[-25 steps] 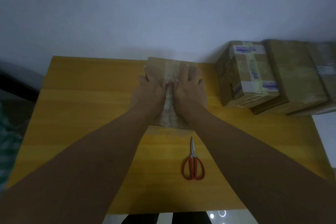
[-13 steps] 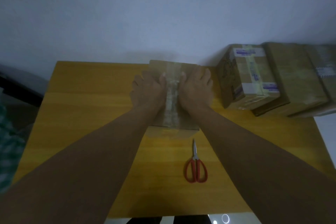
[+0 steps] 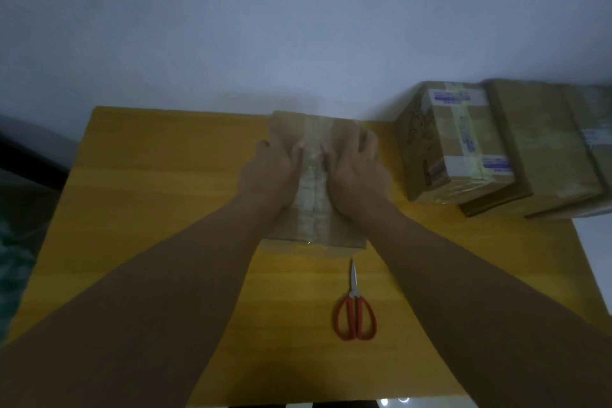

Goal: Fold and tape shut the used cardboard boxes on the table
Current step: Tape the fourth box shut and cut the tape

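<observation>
Lengthwise toward the wall [image 3: 298,26] lies the box [image 3: 346,228], left hand [image 3: 275,172] and right hand [image 3: 357,172] pressing flat, straight-fingered, on top.

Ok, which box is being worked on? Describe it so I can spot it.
On the yellow table, look at the far middle, beyond the red scissors. The box sits there with the left hand and right hand flat on top, either side of its tape strip. Unlike the boxes at the right edge, it stands alone.
</observation>
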